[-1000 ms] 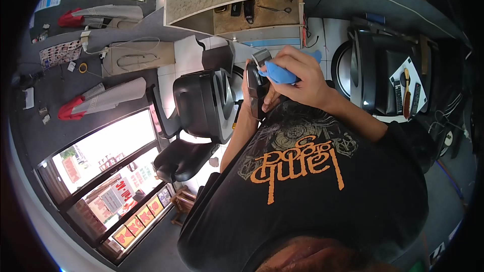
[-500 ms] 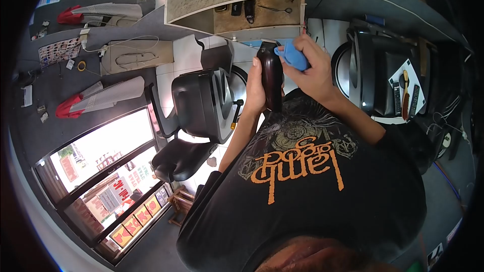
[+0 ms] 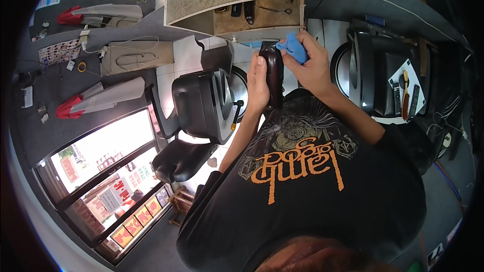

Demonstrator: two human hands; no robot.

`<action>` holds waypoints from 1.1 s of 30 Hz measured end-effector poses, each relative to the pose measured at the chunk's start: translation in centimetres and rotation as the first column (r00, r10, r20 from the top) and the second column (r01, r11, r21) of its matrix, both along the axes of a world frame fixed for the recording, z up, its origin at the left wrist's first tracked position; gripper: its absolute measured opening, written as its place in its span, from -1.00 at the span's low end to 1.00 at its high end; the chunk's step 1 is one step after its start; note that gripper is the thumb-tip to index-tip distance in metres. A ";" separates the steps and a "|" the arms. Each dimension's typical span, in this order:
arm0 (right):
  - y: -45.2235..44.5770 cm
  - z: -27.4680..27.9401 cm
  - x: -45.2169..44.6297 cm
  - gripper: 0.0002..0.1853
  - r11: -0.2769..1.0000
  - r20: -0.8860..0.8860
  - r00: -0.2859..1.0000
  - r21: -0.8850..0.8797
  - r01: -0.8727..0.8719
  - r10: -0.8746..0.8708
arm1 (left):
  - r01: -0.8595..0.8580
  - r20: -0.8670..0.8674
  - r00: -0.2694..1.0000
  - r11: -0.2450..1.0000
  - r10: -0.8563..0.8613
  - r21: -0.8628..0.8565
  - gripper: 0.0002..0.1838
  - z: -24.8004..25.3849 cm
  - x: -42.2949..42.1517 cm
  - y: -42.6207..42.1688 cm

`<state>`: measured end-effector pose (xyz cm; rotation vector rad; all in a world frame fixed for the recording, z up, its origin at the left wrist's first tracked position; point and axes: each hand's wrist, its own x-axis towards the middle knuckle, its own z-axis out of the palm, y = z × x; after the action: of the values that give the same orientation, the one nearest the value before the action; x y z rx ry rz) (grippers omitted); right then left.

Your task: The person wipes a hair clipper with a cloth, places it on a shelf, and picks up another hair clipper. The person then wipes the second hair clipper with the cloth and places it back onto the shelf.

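Left grip [image 3: 258, 88]: closed on the dark hair clipper [image 3: 273, 73], digits along its near side; far side of the hold hidden. Right grip [image 3: 313, 68]: pinching a blue cloth [image 3: 295, 50], a corner of which appears to meet the clipper near its head end.

Position: clipper lies between the two grips, in front of the shirt [image 3: 302, 146], head end toward the desk [image 3: 212, 2]. Scissors [image 3: 276, 9] lie in the desk's open compartment.

Step in hand, judged: wiping the clipper body close to the head. Blade detail too small to read.

Next move calls for: left grip steady, head end exposed, light cloth pressure, fabric clear of the teeth, where it could snag.
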<state>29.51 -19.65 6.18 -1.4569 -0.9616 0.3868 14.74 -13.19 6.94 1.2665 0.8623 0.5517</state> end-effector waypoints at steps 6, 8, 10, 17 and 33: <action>-1.3 -3.3 -0.4 -0.77 0.986 -0.110 0.990 -0.132 -0.102 0.088 | -0.106 0.026 0.994 0.990 0.109 -0.089 -0.31 -1.3 -0.7 0.7; -1.2 -2.7 -0.2 -0.78 0.985 -0.210 0.977 -0.156 -0.068 0.034 | -0.122 0.015 0.992 0.987 0.124 -0.103 -0.24 -1.1 -0.6 0.7; -1.0 -2.6 0.1 -0.78 0.986 -0.251 0.968 -0.163 -0.037 -0.005 | -0.126 0.004 0.992 0.977 0.128 -0.172 -0.22 -1.0 -0.5 0.7; -0.2 -1.9 1.5 -0.81 0.988 -0.251 0.968 -0.143 -0.055 0.017 | -0.083 0.070 0.992 0.959 0.105 -0.270 -0.27 -1.8 -0.4 0.6; 0.8 0.9 1.1 -0.80 0.995 -0.107 0.989 -0.014 -0.102 0.100 | 0.110 0.055 0.993 0.989 -0.105 -0.103 -0.41 -1.4 0.6 0.3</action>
<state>30.61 -18.83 7.09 -1.3941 -0.9502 0.5445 15.39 -12.86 5.58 1.1901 0.7681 0.4438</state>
